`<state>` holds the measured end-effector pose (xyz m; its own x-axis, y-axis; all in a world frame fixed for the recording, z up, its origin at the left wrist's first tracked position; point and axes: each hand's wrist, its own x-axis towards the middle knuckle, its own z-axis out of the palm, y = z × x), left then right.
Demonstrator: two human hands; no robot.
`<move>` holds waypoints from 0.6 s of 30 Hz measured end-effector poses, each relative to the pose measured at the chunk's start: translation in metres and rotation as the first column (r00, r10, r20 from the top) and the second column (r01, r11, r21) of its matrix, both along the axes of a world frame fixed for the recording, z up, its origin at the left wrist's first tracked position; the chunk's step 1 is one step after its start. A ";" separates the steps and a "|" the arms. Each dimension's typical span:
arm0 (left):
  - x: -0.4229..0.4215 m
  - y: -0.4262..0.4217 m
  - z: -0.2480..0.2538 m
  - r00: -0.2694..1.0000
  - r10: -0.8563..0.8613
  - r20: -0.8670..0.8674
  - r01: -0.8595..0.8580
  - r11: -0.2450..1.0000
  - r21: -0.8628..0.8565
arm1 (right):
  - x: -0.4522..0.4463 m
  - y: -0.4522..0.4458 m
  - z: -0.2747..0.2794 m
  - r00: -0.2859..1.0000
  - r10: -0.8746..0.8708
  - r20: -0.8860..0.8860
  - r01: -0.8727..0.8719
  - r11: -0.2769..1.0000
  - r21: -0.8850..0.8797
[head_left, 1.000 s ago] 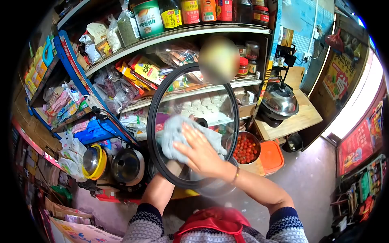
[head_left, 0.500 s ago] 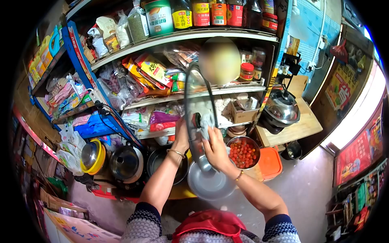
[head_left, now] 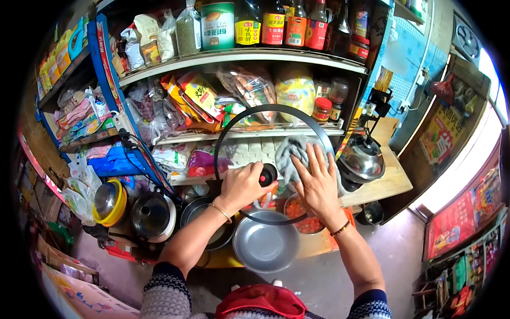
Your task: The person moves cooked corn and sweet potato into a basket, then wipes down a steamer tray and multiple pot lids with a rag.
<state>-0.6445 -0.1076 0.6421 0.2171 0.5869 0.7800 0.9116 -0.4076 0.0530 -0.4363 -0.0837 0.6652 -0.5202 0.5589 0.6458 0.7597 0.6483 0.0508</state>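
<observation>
A round glass pot lid [head_left: 271, 108] with a black rim is held up, its see-through face toward me. My left hand [head_left: 239, 186] is closed around the lid's black knob [head_left: 268, 174]. My right hand [head_left: 317, 183] lies flat with fingers spread, pressing a grey cloth [head_left: 289, 153] against the right side of the lid. Below the lid stands a grey plastic basin [head_left: 265, 244]. A metal bowl of small red tomatoes [head_left: 308, 224] is partly hidden behind the lid and my right hand.
A dark pan [head_left: 194, 212] sits left of the basin, beside a lidded pot [head_left: 151, 213]. Ahead, shelves [head_left: 244, 57] hold bottles, jars and bagged food. An electric pan with a metal lid [head_left: 362, 158] rests on a wooden board at right.
The lid has turned from edge-on to facing me. My right hand and the cloth have moved right across it, fingers spreading. My left hand stays at the knob.
</observation>
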 end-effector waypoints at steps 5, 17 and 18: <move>0.003 -0.007 0.023 0.972 -0.055 -0.229 0.060 0.998 0.017 | -0.023 0.027 0.041 0.924 0.339 0.180 -0.353 0.934 0.056; 0.012 -0.013 0.012 0.943 -0.154 -0.297 0.130 0.987 -0.098 | -0.019 0.069 0.051 0.973 0.168 0.156 -0.154 0.983 -0.100; 0.013 -0.009 0.009 0.947 -0.135 -0.292 0.110 0.989 -0.099 | -0.003 0.070 0.045 0.986 0.129 0.106 -0.116 0.985 -0.124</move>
